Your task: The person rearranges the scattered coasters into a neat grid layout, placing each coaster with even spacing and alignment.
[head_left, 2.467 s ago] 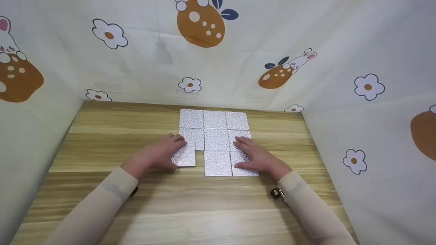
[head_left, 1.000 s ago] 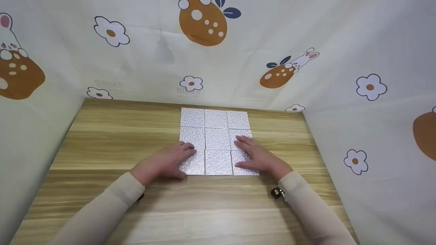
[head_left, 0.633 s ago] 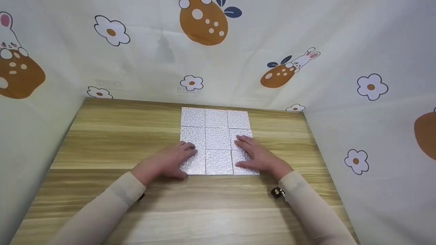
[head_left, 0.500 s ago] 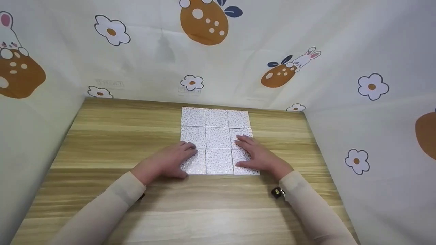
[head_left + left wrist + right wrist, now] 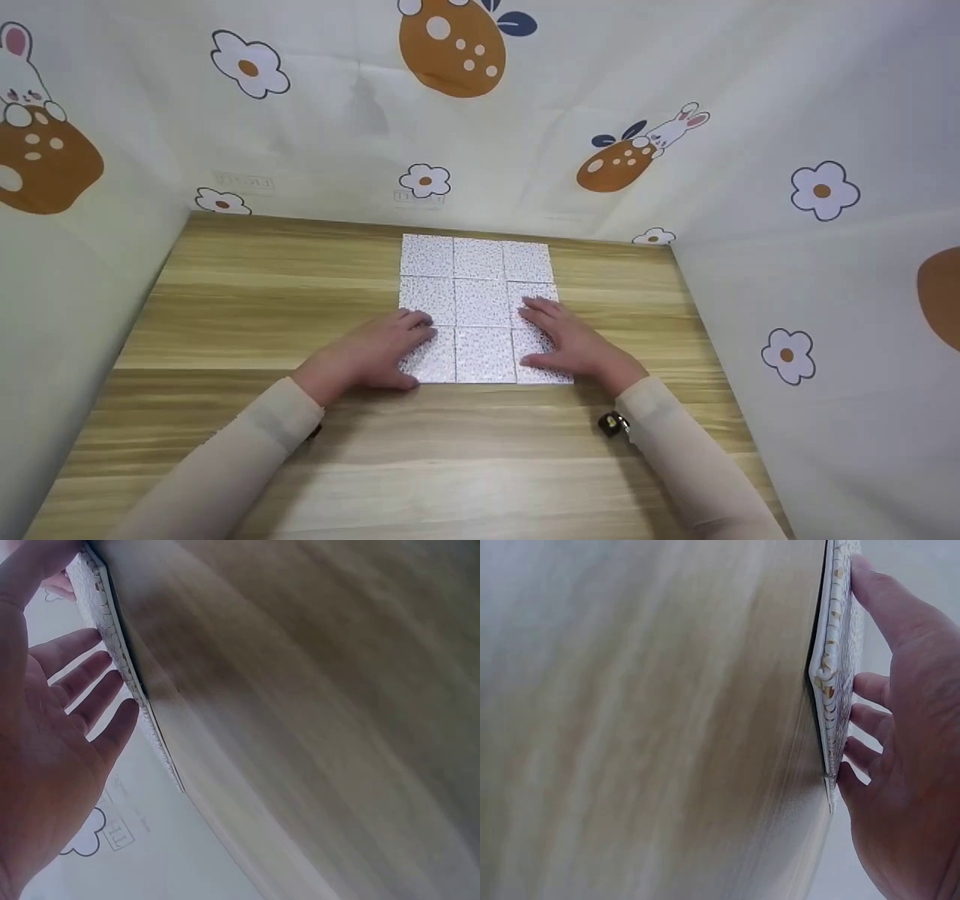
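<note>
Several white, finely speckled square tiles lie flat on the wooden table as a block of three rows by three, with thin seams between them. At the block's near left corner, my left hand (image 5: 371, 351) rests on the near left tile (image 5: 437, 360), thumb by its front edge and fingers towards its far side. On the right, my right hand (image 5: 577, 346) spreads its fingers over the near right tile (image 5: 541, 373) and the middle right tile (image 5: 526, 291). Both wrist views show relaxed fingers touching the tile block (image 5: 103, 607) and its thick, flecked edge (image 5: 832, 652).
Pale cloth (image 5: 510, 142) with flowers, rabbits and brown spotted shapes stands behind and along both sides of the table (image 5: 450, 465). The far tile row lies near the back cloth. A small dark object (image 5: 611, 424) sits at the right cuff.
My left hand has slid the near left tile rightwards and slightly nearer, against its neighbours, shutting the gap there. In the last second both hands have stayed put; the view has shifted slightly.
</note>
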The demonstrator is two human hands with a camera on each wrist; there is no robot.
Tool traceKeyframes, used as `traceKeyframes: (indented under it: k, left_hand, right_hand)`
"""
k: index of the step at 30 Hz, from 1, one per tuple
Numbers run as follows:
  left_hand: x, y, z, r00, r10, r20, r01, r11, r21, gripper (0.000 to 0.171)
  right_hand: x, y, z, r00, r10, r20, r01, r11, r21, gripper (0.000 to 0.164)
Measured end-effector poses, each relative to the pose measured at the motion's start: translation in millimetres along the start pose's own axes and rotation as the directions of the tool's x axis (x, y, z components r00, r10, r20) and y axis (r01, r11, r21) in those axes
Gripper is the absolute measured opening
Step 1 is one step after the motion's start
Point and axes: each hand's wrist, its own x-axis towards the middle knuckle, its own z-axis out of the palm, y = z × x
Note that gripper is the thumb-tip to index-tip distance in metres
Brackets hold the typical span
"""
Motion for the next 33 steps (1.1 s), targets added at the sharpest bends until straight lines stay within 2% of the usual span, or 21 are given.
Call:
traceKeyframes:
  k: [9,15,21,24,26,28,33]
  left_hand:
    - [2.1,-2.0,0.6,1.0,-0.005,0.001,0.005,1.0,-0.009,0.088]
    - [2.9,-2.9,2.1,1.0,-0.021,-0.007,0.021,1.0,0.0,0.088]
    - [4.2,-1.5,0.6,0.999,-0.032,-0.03,0.03,0.998,-0.046,0.082]
    - [6.4,-4.9,-2.1,0.995,-0.05,-0.083,0.043,0.996,-0.084,0.074]
    - [6.8,-9.0,-4.2,0.987,-0.084,-0.133,0.072,0.993,-0.092,0.072]
    - [4.9,-14.1,-6.5,0.973,-0.133,-0.189,0.119,0.989,-0.085,0.072]
    - [-10.6,-30.2,-11.0,0.916,-0.31,-0.253,0.296,0.951,-0.091,0.08]
  right_hand:
    - [3.8,2.8,2.4,0.998,-0.051,-0.046,0.05,0.999,-0.017,0.096]
    - [7.2,5.0,2.8,0.999,-0.034,-0.042,0.033,0.999,-0.039,0.098]
    - [2.7,5.3,5.8,0.996,-0.016,-0.089,0.018,1.0,0.022,0.094]
    - [-2.3,7.0,4.3,0.989,-0.015,-0.147,0.024,0.998,0.063,0.087]
    - [-7.4,9.5,1.2,0.981,-0.011,-0.193,0.026,0.997,0.073,0.083]
    - [-13.3,15.0,-2.1,0.972,-0.002,-0.235,0.017,0.998,0.062,0.079]
    - [-33.2,36.7,-14.5,0.949,0.092,-0.301,-0.099,0.995,-0.006,0.079]
